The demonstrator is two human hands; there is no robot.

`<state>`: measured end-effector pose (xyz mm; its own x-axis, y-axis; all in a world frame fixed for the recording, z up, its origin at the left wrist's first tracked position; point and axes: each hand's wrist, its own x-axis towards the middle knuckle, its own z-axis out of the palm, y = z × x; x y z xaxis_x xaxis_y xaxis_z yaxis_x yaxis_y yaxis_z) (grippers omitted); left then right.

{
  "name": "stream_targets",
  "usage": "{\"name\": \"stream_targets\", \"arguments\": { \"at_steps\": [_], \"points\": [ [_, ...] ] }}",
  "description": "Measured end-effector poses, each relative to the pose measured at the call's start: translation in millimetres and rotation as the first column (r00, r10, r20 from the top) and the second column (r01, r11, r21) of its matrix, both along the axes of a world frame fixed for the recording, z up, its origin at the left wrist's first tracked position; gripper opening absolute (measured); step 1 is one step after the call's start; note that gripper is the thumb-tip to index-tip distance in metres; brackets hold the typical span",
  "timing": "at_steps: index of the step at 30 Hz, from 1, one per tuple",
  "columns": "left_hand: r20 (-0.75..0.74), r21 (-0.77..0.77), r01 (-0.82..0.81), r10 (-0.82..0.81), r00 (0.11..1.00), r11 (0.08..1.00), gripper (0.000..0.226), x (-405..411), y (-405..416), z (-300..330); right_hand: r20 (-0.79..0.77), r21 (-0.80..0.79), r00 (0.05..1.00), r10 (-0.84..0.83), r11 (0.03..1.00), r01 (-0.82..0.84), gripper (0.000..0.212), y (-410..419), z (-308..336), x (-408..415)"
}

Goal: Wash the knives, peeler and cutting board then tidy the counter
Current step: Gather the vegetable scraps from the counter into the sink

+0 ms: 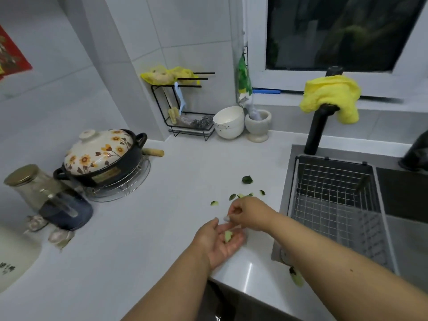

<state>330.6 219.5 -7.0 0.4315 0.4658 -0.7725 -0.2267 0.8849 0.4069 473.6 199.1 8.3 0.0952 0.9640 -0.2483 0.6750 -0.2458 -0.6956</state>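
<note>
At the far left of the white surface (143, 228) stands a glass jar (34, 188) with a gold lid, and behind it a flowered clay pot (102, 156) sits on a round wire rack (125, 181). A black wire stand (185, 112) occupies the back corner, with a white bowl (229, 122) and a stone mortar (258, 125) just beside it.

Near the front edge, the left hand (220, 242) lies palm up with fingers loosely spread, cradling a pale green peel scrap (228, 236) whose long axis runs roughly away from the person. The right hand (247, 213) hovers just above it, fingertips pinched together on a small pale bit. Several green peel pieces (247, 179) lie scattered on the surface just beyond the hands.

To the right is the sink (405, 228), holding a wire basket (333, 195). A yellow cloth (331, 96) is draped over the black faucet (317, 130).
</note>
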Motion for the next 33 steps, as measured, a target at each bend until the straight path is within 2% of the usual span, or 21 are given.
{"name": "stream_targets", "arguments": {
  "at_steps": [4, 6, 10, 13, 17, 22, 26, 28, 31, 33],
  "points": [
    [-0.040, 0.037, 0.043, -0.041, 0.998, 0.998, 0.045, 8.7, 26.6, -1.3, 0.209, 0.001, 0.930, -0.302, 0.951, 0.308, 0.024, 20.3, -9.3, 33.2],
    [-0.050, 0.054, 0.062, -0.060, 0.997, 0.997, 0.044, 10.9, 37.0, 1.4, 0.271, -0.053, 0.908, -0.320, 0.937, 0.346, 0.034, 28.6, -18.4, 41.4],
    [-0.063, 0.055, 0.103, -0.100, 0.993, 0.993, 0.043, 10.9, 53.4, 1.0, 0.260, -0.099, 0.899, -0.353, 0.916, 0.388, 0.051, 46.0, -34.6, 34.7],
    [-0.058, 0.043, 0.123, -0.120, 0.991, 0.992, 0.044, 10.1, 62.2, -2.1, 0.262, -0.071, 0.907, -0.329, 0.931, 0.358, 0.047, 58.8, -38.0, 33.7],
    [-0.068, 0.031, 0.139, -0.136, 0.988, 0.990, 0.042, 8.6, 70.0, -4.4, 0.319, -0.108, 0.914, -0.252, 0.948, 0.299, 0.034, 70.0, -35.7, 36.7],
    [-0.078, 0.029, 0.128, -0.126, 0.989, 0.991, 0.041, 11.8, 78.8, -9.1, 0.389, -0.183, 0.908, -0.154, 0.953, 0.241, 0.045, 81.7, -36.5, 33.5],
    [-0.078, 0.021, 0.096, -0.094, 0.993, 0.995, 0.040, 15.6, 80.1, -10.3, 0.470, -0.309, 0.882, 0.023, 0.941, 0.141, 0.019, 89.8, -26.7, 29.2],
    [-0.088, 0.010, 0.090, -0.088, 0.992, 0.996, 0.039, 17.7, 78.9, -10.1, 0.493, -0.319, 0.868, 0.059, 0.940, 0.117, 0.008, 88.4, -26.5, 24.6],
    [-0.105, 0.005, 0.091, -0.090, 0.990, 0.996, 0.040, 21.2, 77.4, -6.8, 0.485, -0.266, 0.875, 0.013, 0.955, 0.133, 0.018, 81.0, -23.0, 23.8],
    [-0.114, 0.000, 0.103, -0.102, 0.988, 0.995, 0.043, 24.3, 77.3, -3.4, 0.354, -0.214, 0.930, -0.097, 0.960, 0.181, 0.008, 76.7, -14.1, 27.6]
  ]
}}
